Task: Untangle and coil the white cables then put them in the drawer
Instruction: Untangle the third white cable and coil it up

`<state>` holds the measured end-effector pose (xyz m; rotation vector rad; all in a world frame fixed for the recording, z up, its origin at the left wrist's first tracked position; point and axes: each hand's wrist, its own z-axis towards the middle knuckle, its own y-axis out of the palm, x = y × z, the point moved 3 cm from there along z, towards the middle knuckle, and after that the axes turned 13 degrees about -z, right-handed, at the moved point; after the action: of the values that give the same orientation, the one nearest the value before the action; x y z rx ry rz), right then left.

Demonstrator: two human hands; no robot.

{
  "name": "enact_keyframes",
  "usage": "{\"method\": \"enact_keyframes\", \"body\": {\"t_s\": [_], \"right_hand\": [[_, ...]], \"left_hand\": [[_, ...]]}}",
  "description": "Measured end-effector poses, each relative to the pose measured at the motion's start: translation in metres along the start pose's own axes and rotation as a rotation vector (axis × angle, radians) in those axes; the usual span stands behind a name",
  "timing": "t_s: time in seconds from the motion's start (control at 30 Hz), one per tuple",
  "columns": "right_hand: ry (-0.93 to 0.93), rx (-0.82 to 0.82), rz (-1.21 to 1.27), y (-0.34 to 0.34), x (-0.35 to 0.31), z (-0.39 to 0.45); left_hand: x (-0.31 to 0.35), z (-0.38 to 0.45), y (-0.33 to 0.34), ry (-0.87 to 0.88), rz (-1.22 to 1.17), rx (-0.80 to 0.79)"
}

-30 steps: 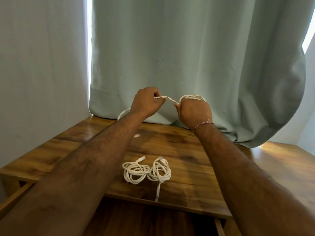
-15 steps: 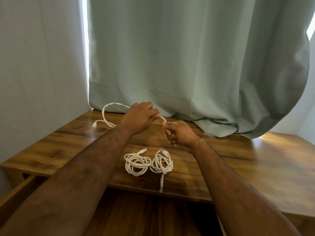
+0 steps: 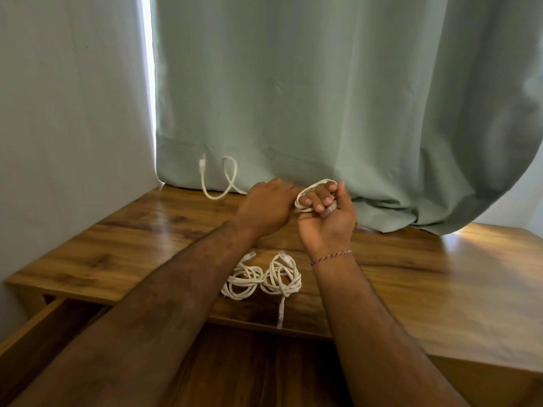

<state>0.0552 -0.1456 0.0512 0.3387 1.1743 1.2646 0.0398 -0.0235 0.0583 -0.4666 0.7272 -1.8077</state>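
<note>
Since 0.5 s ago your right hand [image 3: 326,221] turns palm-up, grip curled around the white cable [image 3: 313,189] now looped over its fingers, left hand [image 3: 269,205] pinching the strand above the table [image 3: 440,277]: coiling has begun, 2 bundles [image 3: 263,279] wait.

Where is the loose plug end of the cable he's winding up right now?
In the head view the plug end swings in the air at the far left, in front of the green curtain and beyond the left hand.
</note>
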Motion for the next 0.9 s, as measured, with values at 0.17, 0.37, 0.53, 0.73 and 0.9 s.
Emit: {"method": "enact_keyframes", "body": {"t_s": [0.17, 0.37, 0.53, 0.73, 0.9], "right_hand": [[-0.099, 0.26, 0.049, -0.004, -0.007, 0.009], [-0.26, 0.557, -0.537, -0.029, -0.019, 0.028], [-0.589, 0.078, -1.935, -0.051, -0.014, 0.017], [-0.322, -0.084, -1.944, -0.047, -0.009, 0.013], [0.061, -0.219, -1.38, -0.03, -0.003, 0.007]], "left_hand": [[0.002, -0.007, 0.008, -0.055, 0.045, -0.074], [0.006, -0.003, 0.0, 0.089, 0.161, -0.042], [-0.002, 0.003, -0.019, 0.244, 0.261, 0.009], [-0.018, 0.004, -0.032, 0.34, 0.162, -0.018], [-0.025, 0.006, -0.042, 0.334, 0.194, 0.005]]}}
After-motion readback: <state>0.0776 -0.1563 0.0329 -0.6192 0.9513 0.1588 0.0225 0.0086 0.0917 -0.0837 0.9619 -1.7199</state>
